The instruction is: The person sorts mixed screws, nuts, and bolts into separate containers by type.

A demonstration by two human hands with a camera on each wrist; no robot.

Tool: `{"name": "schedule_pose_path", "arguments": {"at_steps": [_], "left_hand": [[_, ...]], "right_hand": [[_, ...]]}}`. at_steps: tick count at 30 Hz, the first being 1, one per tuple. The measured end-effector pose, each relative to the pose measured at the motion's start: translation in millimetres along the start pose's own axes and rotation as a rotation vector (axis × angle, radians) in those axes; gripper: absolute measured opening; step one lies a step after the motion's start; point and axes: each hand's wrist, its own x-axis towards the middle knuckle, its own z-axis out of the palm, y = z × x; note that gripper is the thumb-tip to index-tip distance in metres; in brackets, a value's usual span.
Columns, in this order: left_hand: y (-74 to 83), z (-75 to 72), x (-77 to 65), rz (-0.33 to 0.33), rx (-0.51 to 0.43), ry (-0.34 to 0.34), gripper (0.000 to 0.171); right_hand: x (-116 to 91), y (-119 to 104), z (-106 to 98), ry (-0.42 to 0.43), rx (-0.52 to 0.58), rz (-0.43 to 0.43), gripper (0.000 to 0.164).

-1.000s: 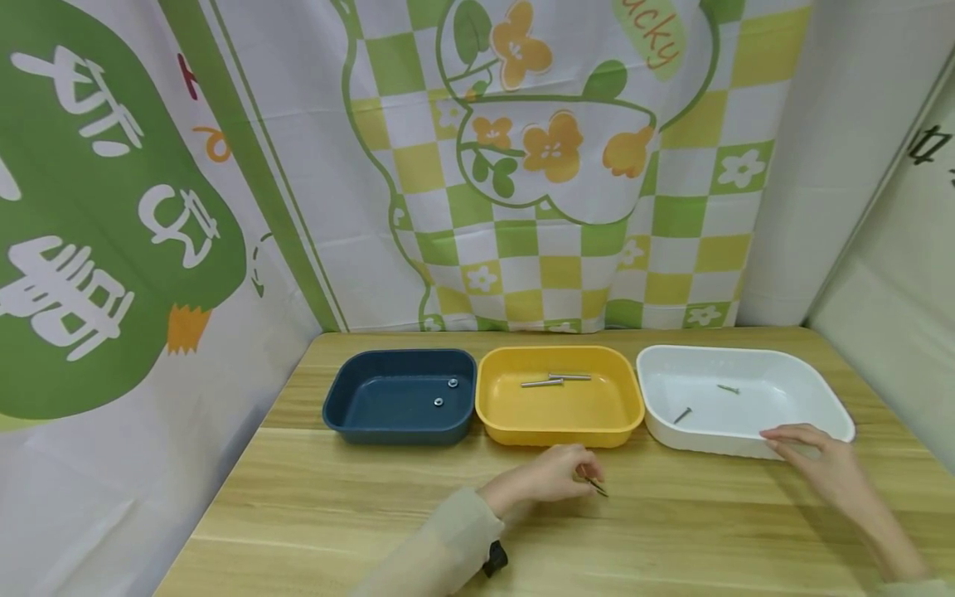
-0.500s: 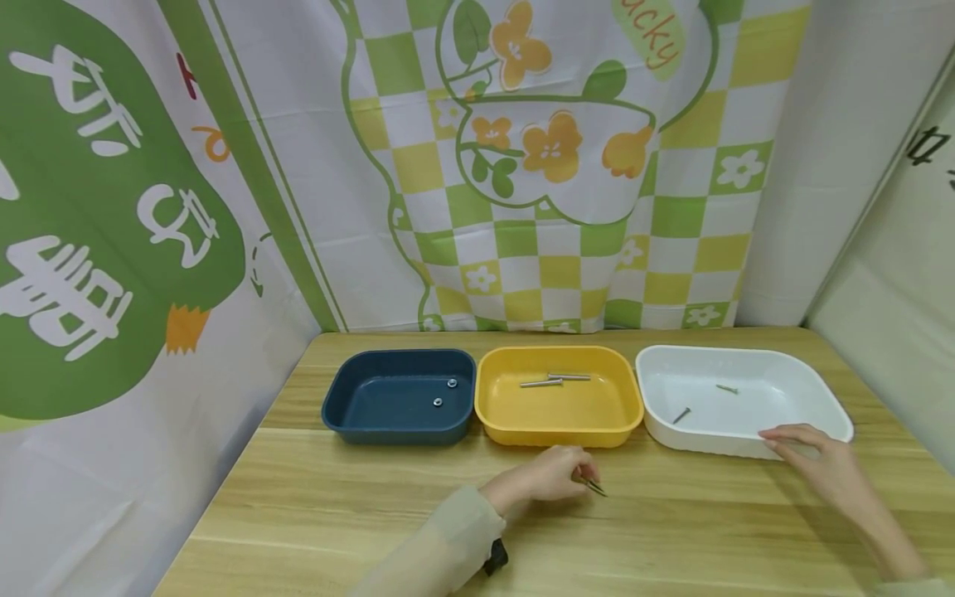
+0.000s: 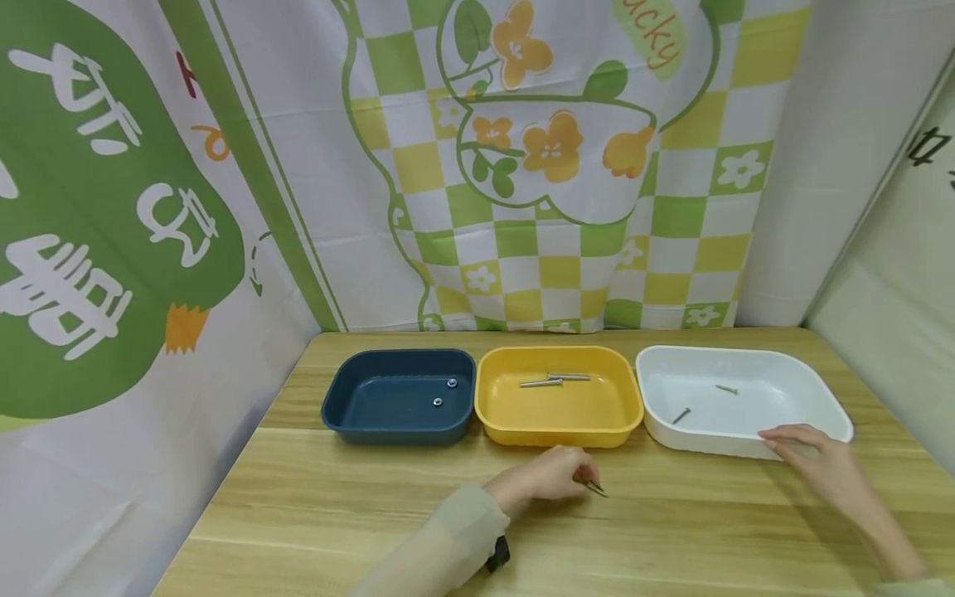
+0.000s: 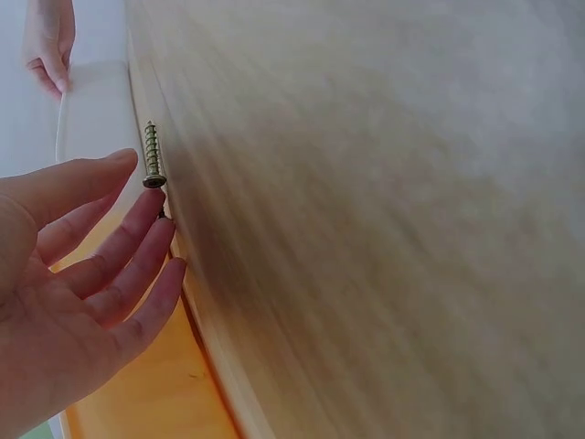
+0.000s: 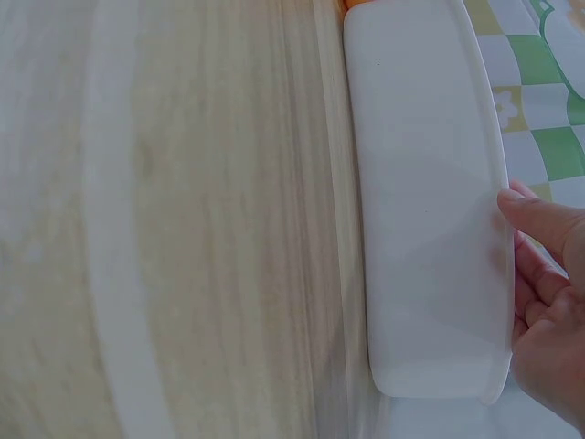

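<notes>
My left hand (image 3: 548, 475) is in front of the yellow tray (image 3: 559, 435), low over the table, with its fingers bent. At its fingertips it holds a brass-coloured screw (image 4: 153, 155), threaded end pointing away from the palm. A small dark piece shows just below the screw head between the fingers in the left wrist view; what it is I cannot tell. My right hand (image 3: 821, 464) pinches the front rim of the white tray (image 5: 430, 210), thumb outside and fingers over the edge. Inside that tray lie a greenish screw (image 3: 727, 389) and a grey screw (image 3: 682, 415).
A dark blue tray (image 3: 403, 435) stands at the left with two small nuts (image 3: 452, 383) in it. Two long silver bolts (image 3: 541, 383) lie in the yellow tray. The three trays line up side by side on the wooden table (image 3: 336, 514), before a patterned curtain (image 3: 552, 249).
The screw at my left fingertips shifts angle very slightly. Both hands otherwise stay in place, and the trays and their contents look the same.
</notes>
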Motion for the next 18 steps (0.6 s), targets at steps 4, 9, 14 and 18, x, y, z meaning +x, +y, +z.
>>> {"name": "schedule_pose_path", "arguments": {"at_steps": [4,9,14,18], "left_hand": [[1.6,1.0,1.8,-0.005,0.038,-0.023,0.012],[2.3,2.7,4.9,0.003,0.077,-0.041,0.012],[3.5,3.6,5.6,0.017,0.099,-0.054,0.012],[4.7,3.7,5.5,0.015,0.123,-0.062,0.012]], "right_hand": [[-0.2,-0.5,0.1,-0.004,-0.001,0.001,0.014],[0.4,-0.3,-0.9,-0.011,-0.007,0.013,0.013],[0.8,0.1,-0.5,-0.008,0.0,0.009,0.013],[0.2,0.5,-0.3,-0.007,-0.004,0.01,0.013]]}}
